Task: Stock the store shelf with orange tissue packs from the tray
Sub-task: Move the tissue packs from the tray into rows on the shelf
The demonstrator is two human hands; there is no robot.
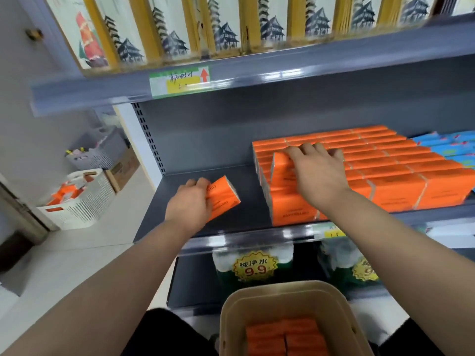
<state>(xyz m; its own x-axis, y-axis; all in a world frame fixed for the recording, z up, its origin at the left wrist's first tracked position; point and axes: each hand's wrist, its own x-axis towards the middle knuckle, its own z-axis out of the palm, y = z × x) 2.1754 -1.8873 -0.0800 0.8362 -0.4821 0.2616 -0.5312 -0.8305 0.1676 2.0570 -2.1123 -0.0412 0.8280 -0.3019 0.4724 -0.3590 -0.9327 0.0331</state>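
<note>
Both bare arms outstretched.
Left hand [189, 201], reaching toward 1 o'clock, grips a tissue pack [223, 199]; right hand [318, 173], angled toward 11 o'clock, curls over a second pack [280, 168].

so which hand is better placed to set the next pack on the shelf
Left. The left hand grips a loose orange pack over the bare shelf beside the stack; the right hand rests on the stack.

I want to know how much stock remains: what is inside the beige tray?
Inside the beige tray lie orange tissue packs, flat, side by side. Anything under this top layer is covered, and the frame cuts off the tray's near part.
</note>
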